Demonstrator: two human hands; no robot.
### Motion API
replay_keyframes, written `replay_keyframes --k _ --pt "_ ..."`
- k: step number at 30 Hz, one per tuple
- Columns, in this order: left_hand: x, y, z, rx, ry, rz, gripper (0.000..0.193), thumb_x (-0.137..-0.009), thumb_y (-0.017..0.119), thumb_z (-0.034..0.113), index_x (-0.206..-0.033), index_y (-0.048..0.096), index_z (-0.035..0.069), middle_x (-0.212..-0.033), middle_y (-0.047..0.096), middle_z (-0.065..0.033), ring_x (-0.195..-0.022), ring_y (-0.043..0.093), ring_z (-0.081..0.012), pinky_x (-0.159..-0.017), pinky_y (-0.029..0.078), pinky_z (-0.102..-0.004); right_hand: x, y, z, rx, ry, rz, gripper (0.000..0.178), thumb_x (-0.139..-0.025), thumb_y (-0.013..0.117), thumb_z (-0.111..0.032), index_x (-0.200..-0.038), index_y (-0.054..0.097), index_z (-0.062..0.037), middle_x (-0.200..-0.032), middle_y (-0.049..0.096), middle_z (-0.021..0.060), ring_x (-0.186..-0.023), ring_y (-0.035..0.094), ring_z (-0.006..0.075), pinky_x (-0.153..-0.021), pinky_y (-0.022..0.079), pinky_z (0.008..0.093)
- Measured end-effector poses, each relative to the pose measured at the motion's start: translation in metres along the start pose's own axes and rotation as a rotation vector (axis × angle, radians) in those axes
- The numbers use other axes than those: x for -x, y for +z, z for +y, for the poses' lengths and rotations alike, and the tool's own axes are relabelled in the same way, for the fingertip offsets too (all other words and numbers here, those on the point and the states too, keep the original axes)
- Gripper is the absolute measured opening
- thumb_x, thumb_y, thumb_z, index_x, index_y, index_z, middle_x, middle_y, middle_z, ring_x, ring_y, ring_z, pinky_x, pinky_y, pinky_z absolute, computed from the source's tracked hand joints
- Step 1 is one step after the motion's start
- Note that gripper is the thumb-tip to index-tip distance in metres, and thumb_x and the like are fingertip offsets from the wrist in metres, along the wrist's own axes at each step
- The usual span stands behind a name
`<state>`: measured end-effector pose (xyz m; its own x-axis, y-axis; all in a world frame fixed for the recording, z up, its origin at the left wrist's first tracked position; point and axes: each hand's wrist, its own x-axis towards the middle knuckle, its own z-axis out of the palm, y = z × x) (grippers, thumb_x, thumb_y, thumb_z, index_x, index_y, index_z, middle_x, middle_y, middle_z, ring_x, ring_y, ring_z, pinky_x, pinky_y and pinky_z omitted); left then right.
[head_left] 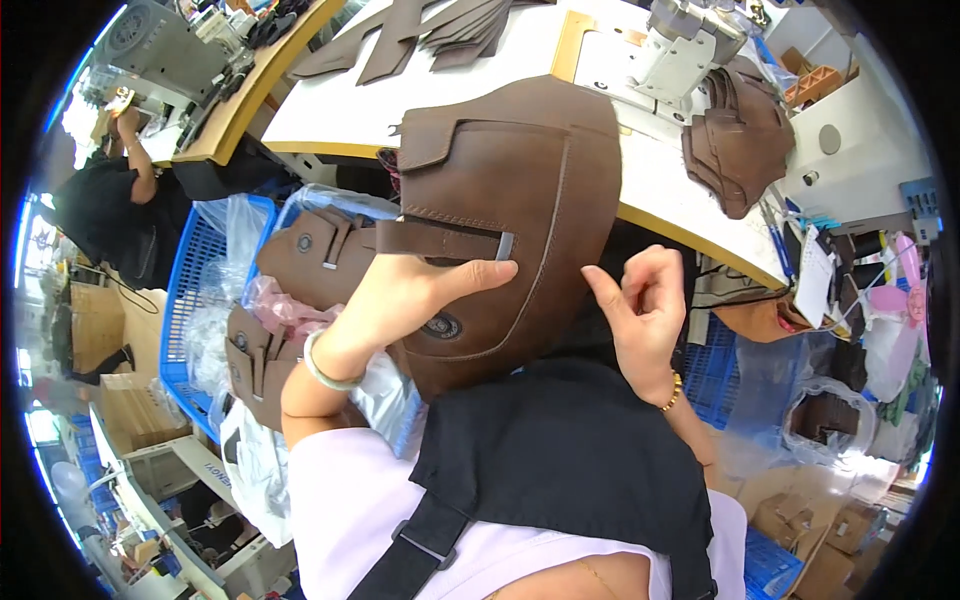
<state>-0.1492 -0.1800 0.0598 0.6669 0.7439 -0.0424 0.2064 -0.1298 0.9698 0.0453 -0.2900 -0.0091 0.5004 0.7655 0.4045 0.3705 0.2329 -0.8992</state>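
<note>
At the far left of the frame another person in dark clothes (110, 215) bends over a neighbouring bench. Just right of that, a blue plastic crate (190, 300) lined with clear bags holds several finished-looking brown leather panels (310, 255), each with strap and metal fitting.

At centre the left hand (400, 300) grasps a large brown leather panel (520, 200), thumb laid across its front just below a stitched strap with a metal tip (445, 240). The panel is lifted off the white worktop (660, 180) and stands upright before the person's chest. It already carries a flap pocket, seam lines and a round badge low down, so most sewing on it seems done; what is left cannot be read from here.

The right hand (640, 310) is free, fingers loosely curled, forefinger just touching the panel's right edge.

Upper right, a sewing machine (680, 45) and a stack of dark leather pieces (740, 150) sit on the worktop.
</note>
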Motion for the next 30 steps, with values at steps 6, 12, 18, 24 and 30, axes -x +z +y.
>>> replay_keyframes --k 6,12,18,24,30 --pt "0.006 0.006 -0.003 -0.164 0.168 0.128 0.021 -0.077 0.075 0.012 -0.089 0.067 -0.002 -0.080 0.068 -0.0095 -0.067 0.063 -0.0176 -0.060 0.049 -0.0300 -0.015 0.016 -0.013 -0.138 0.082 -0.326 0.024 -0.082 0.071 -0.013 -0.074 0.052 -0.0016 -0.066 0.050 0.0014 -0.054 0.045 0.0048 -0.049 0.038 0.0203" --pt "0.003 0.009 -0.001 -0.201 0.214 0.044 0.022 -0.077 0.075 0.012 -0.092 0.067 -0.001 -0.087 0.069 -0.0095 -0.074 0.064 -0.0157 -0.065 0.049 -0.0286 -0.016 0.015 -0.010 -0.297 0.250 -0.440 0.021 -0.085 0.067 -0.010 -0.080 0.053 0.0047 -0.074 0.056 0.0059 -0.065 0.054 0.0070 -0.058 0.048 0.0230" --pt "-0.011 0.009 0.003 0.249 -0.179 0.016 0.029 -0.074 0.074 0.006 -0.102 0.066 -0.001 -0.096 0.068 -0.0075 -0.086 0.062 -0.0148 -0.078 0.048 -0.0265 -0.016 0.012 0.001 -0.447 0.234 -0.461 0.018 -0.088 0.060 -0.010 -0.087 0.053 0.0068 -0.080 0.056 0.0073 -0.071 0.055 0.0081 -0.063 0.050 0.0244" --pt "-0.023 0.003 -0.003 0.403 -0.332 -0.045 0.038 -0.070 0.074 0.002 -0.106 0.064 -0.001 -0.100 0.067 -0.0092 -0.089 0.061 -0.0170 -0.084 0.047 -0.0283 -0.017 0.014 0.005 -0.513 0.274 -0.488 0.017 -0.089 0.059 -0.010 -0.087 0.053 0.0060 -0.079 0.055 0.0053 -0.069 0.055 0.0075 -0.061 0.048 0.0232" --pt "-0.028 0.002 -0.017 0.501 -0.361 -0.074 0.040 -0.067 0.075 0.003 -0.105 0.064 -0.002 -0.099 0.067 -0.0104 -0.089 0.062 -0.0190 -0.085 0.047 -0.0298 -0.016 0.013 0.005 -0.531 0.297 -0.501 0.019 -0.090 0.061 -0.012 -0.086 0.053 0.0049 -0.080 0.056 0.0045 -0.069 0.055 0.0063 -0.060 0.048 0.0214"
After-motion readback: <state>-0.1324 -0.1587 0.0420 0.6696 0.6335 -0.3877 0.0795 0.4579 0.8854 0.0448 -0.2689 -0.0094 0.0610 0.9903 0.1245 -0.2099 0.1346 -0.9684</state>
